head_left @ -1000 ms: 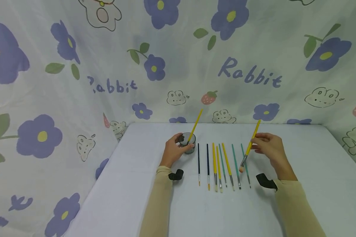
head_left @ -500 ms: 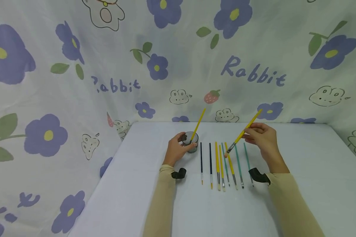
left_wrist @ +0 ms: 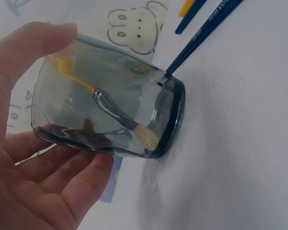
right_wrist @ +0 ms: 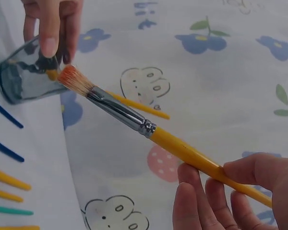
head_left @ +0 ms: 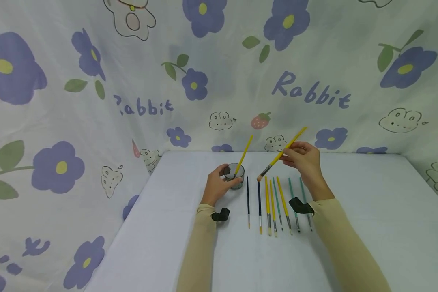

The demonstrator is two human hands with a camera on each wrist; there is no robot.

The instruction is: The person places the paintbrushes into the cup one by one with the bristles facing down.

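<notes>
My left hand (head_left: 217,185) grips a smoky clear glass (left_wrist: 110,105) standing on the white table, thumb on one side and fingers on the other. Inside the glass leans a yellow-handled paintbrush (head_left: 243,154), bristles down at the bottom. My right hand (head_left: 304,162) pinches a second, thicker yellow paintbrush (right_wrist: 182,151) by its handle, between thumb and fingers. That brush is held tilted above the table, its reddish-tipped bristles (right_wrist: 74,79) pointing down and left toward the glass. In the head view the bristles are right of the glass, over the top of a dark blue brush.
A row of paintbrushes lies right of the glass, bristles toward me: two dark blue brushes (head_left: 248,200), several yellow brushes (head_left: 267,198) and several teal ones (head_left: 293,194). Behind the table (head_left: 160,243) hangs a cloth (head_left: 233,73) printed with flowers and rabbits.
My right hand has carried its yellow paintbrush leftward and slightly up, over the row toward the glass, the brush tilting more. My left hand stays on the glass.
</notes>
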